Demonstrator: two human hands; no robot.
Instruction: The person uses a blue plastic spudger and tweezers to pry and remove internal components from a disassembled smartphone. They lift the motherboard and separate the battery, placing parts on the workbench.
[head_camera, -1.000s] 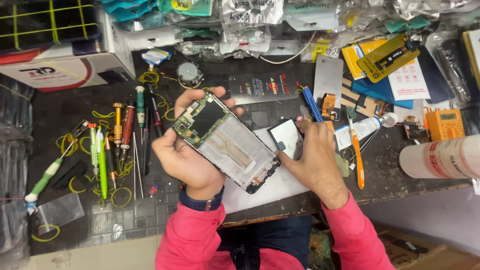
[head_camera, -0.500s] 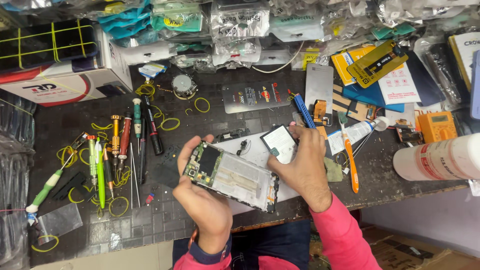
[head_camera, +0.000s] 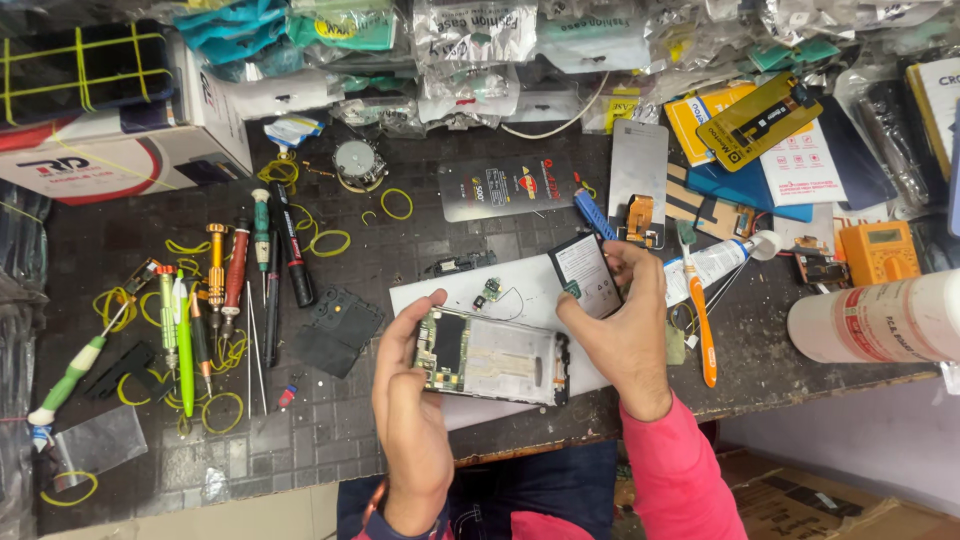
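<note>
My left hand (head_camera: 410, 400) grips the left end of an opened phone frame (head_camera: 495, 358), held flat and low over a white sheet (head_camera: 520, 290) near the bench's front edge. Its green circuit board and bare metal interior face up. My right hand (head_camera: 630, 330) holds a black phone battery (head_camera: 587, 276) tilted on its edge, just above the frame's right end. A small loose component with thin wires (head_camera: 492, 292) lies on the white sheet between both hands.
Several screwdrivers (head_camera: 225, 285) and yellow rubber bands lie left on the dark mat. A black back cover (head_camera: 335, 330) sits beside them. An orange-handled toothbrush (head_camera: 700, 320), glue tube (head_camera: 715, 262), yellow multimeter (head_camera: 878, 250) and white roll (head_camera: 875, 320) stand right. Packaged parts crowd the back.
The phone frame has come down from a raised tilt to lie flat near the front edge. My right hand has lifted the battery off the sheet beside the frame.
</note>
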